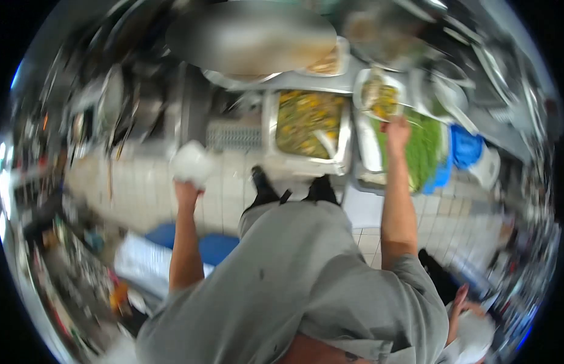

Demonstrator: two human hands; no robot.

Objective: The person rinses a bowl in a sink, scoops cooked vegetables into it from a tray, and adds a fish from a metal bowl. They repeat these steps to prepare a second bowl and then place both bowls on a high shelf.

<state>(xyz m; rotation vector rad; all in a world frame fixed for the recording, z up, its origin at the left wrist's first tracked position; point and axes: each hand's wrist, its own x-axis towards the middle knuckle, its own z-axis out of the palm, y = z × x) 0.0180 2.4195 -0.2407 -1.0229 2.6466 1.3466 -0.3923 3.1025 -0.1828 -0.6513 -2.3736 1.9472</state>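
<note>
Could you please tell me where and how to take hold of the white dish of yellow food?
Likely the near rim of the white dish, from the wearer's side: that edge faces the body, the right hand is at it, and food lies in the middle, so the rim seems cleaner.

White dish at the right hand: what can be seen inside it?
Inside the white dish is yellow food, with paler pieces beside it; blur hides what they are. The bottom under the food is covered and cannot be seen.
</note>
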